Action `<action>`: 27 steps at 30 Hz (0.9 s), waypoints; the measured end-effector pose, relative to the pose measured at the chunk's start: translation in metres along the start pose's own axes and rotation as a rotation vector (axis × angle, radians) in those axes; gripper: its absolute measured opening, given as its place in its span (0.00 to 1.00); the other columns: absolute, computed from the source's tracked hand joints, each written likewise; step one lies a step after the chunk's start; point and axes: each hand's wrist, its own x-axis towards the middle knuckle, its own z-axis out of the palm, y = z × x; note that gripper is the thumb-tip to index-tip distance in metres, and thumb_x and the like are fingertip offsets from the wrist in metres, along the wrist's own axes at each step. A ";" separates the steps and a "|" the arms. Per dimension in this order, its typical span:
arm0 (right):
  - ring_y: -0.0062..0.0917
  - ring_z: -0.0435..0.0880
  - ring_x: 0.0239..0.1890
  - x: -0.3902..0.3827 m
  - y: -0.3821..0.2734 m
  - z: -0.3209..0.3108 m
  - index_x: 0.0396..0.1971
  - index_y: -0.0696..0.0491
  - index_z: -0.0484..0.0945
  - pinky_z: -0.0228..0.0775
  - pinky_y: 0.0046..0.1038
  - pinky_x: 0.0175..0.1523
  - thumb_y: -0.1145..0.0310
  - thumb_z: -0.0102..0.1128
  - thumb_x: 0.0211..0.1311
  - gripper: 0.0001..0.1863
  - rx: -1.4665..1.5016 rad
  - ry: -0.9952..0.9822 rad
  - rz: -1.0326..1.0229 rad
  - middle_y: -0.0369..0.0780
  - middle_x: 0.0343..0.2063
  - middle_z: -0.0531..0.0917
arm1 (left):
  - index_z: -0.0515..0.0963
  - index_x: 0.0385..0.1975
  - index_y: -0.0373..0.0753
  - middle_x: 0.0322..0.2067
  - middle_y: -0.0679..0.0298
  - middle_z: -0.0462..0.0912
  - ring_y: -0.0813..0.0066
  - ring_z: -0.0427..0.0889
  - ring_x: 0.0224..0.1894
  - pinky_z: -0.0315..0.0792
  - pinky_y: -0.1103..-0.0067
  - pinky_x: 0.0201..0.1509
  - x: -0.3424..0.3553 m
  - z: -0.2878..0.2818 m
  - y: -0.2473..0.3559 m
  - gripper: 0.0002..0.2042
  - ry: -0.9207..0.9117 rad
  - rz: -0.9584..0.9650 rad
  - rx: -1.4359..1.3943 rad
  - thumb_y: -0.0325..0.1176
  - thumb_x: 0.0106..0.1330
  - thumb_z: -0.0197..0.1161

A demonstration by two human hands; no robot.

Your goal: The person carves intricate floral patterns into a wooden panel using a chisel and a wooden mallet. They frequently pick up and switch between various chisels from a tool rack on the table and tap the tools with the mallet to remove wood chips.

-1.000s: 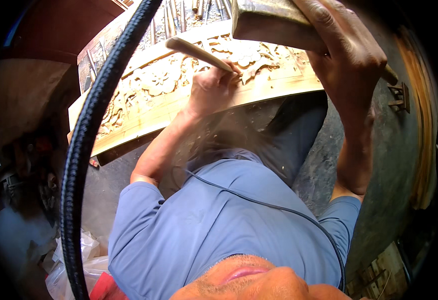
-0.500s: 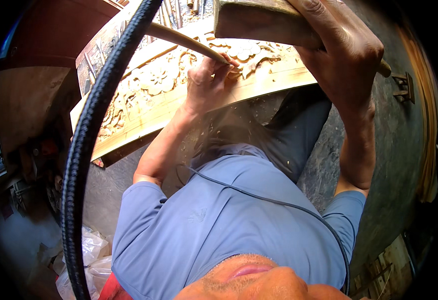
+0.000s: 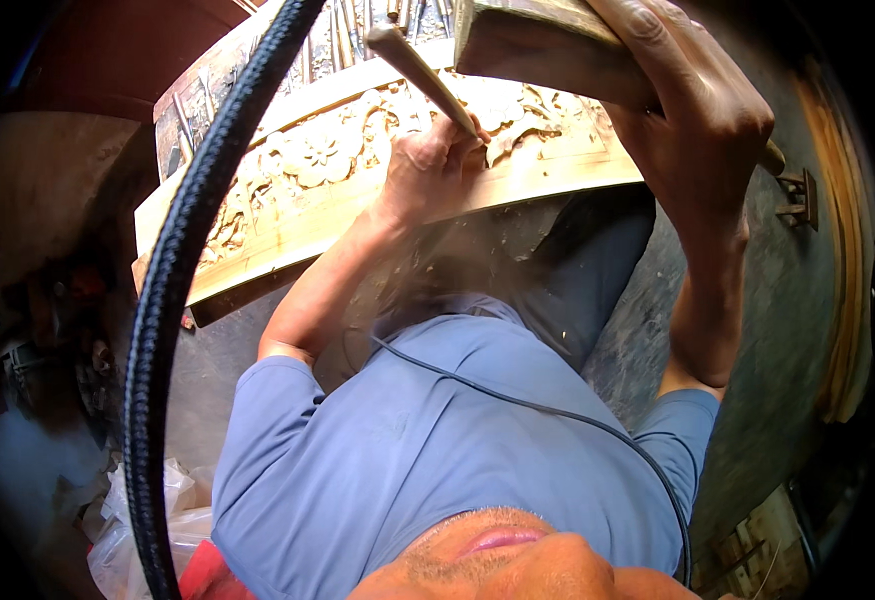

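Note:
A pale wooden board [image 3: 288, 232], carved with flowers and scrolling leaves, lies across the bench in front of me. My left hand [image 3: 426, 170] is closed around the lower part of a carving chisel [image 3: 420, 72] at the board's near side. The chisel's wooden handle slants up and to the left; its cutting end is hidden by my fingers. Raised at the upper right, my right hand [image 3: 703, 115] grips a blocky wooden mallet [image 3: 548, 52]. The mallet head hangs close to the right of the chisel's handle, apart from it in this view.
Several carving tools [image 3: 343, 35] and wood chips lie on the bench behind the board. A dark braided cable [image 3: 163, 270] crosses the left side of the view. Beyond my right arm are a small wooden stool [image 3: 800, 198] and long planks [image 3: 838, 250]. Clear plastic bags [image 3: 123, 545] sit at lower left.
The chisel's handle has swung from a low leftward slant to a steeper one. My left hand has shifted slightly right along the board, and the mallet has also moved a little right.

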 end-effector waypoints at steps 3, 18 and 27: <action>0.38 0.93 0.45 0.007 0.005 0.012 0.52 0.55 0.87 0.87 0.34 0.48 0.77 0.78 0.48 0.27 0.142 0.072 0.240 0.47 0.45 0.91 | 0.78 0.49 0.37 0.34 0.59 0.91 0.62 0.93 0.34 0.85 0.71 0.37 0.003 -0.008 0.000 0.09 -0.099 -0.036 0.085 0.21 0.71 0.65; 0.34 0.91 0.53 0.010 0.029 0.004 0.65 0.36 0.81 0.85 0.32 0.55 0.74 0.81 0.50 0.39 -0.158 -0.513 0.063 0.35 0.53 0.90 | 0.78 0.49 0.40 0.29 0.56 0.87 0.57 0.88 0.27 0.83 0.67 0.31 0.006 0.001 -0.008 0.13 -0.076 -0.034 0.062 0.20 0.67 0.65; 0.29 0.91 0.48 -0.092 0.030 0.003 0.56 0.55 0.84 0.84 0.31 0.54 0.72 0.83 0.54 0.28 0.332 -0.335 1.047 0.42 0.47 0.91 | 0.75 0.49 0.34 0.41 0.52 0.91 0.67 0.92 0.46 0.87 0.74 0.53 -0.001 -0.032 0.003 0.07 0.276 -0.589 -0.733 0.19 0.76 0.62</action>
